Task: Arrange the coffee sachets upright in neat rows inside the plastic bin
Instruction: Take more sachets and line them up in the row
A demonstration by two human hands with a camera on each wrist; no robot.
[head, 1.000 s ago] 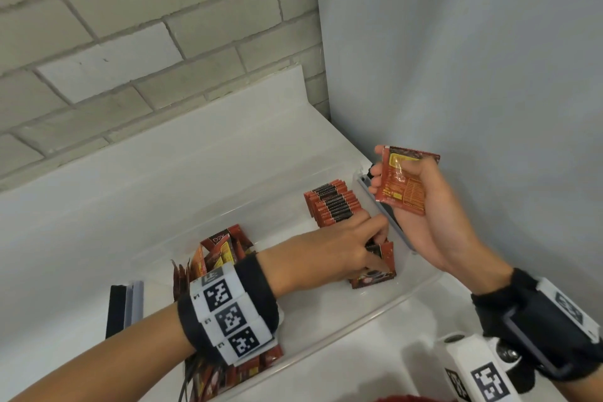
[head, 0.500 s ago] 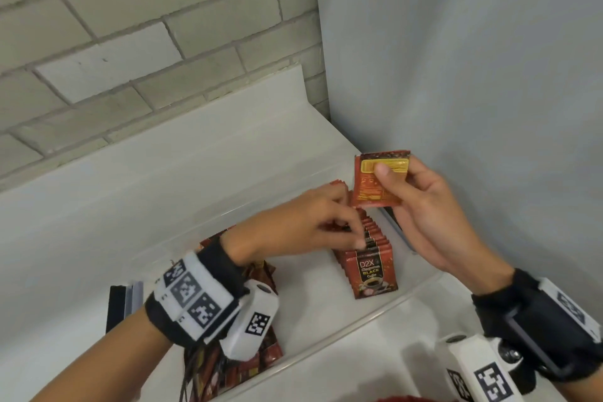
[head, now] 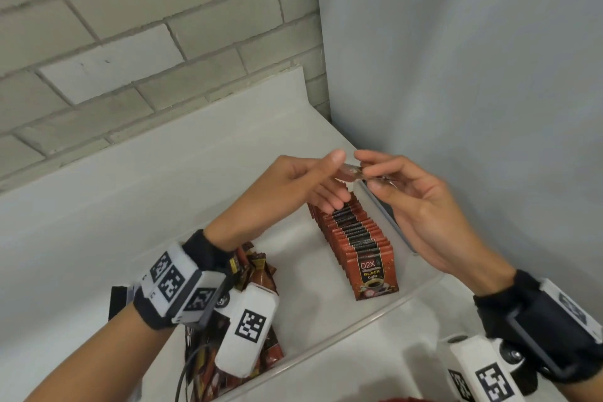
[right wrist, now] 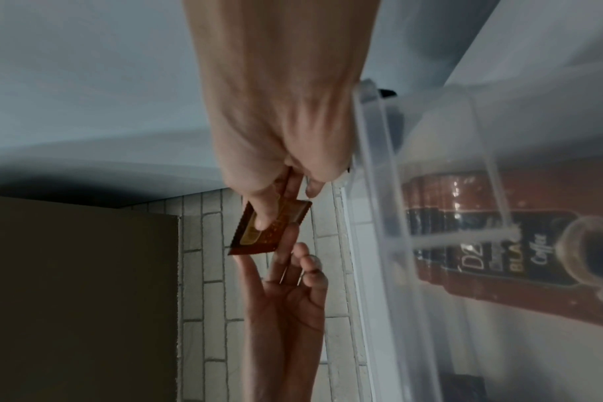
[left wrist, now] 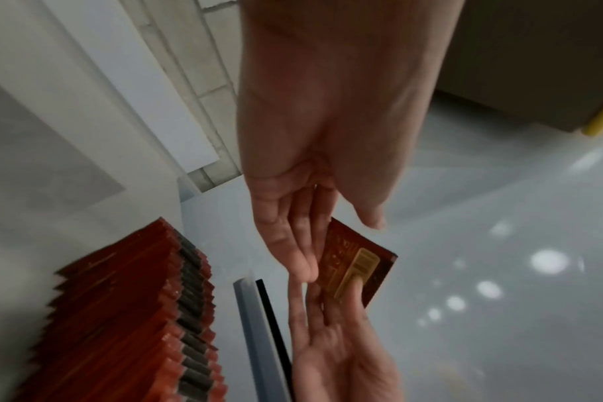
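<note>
A red coffee sachet is held edge-on above the far end of the clear plastic bin. My right hand pinches it, thumb on its yellow patch. My left hand meets it from the left with straight fingers touching its face, its thumb apart from the sachet in the left wrist view. Below them a row of upright sachets runs along the bin's right side. The right wrist view shows the held sachet and the row through the bin wall.
A loose pile of sachets lies at the bin's left end, partly behind my left wrist. A grey and black latch sits on the bin's right rim. The bin rests on a white counter in a corner between a brick wall and a grey wall.
My left hand has left the row in the bin and risen to the sachet. My right hand has turned the sachet from facing me to edge-on and lowered it slightly.
</note>
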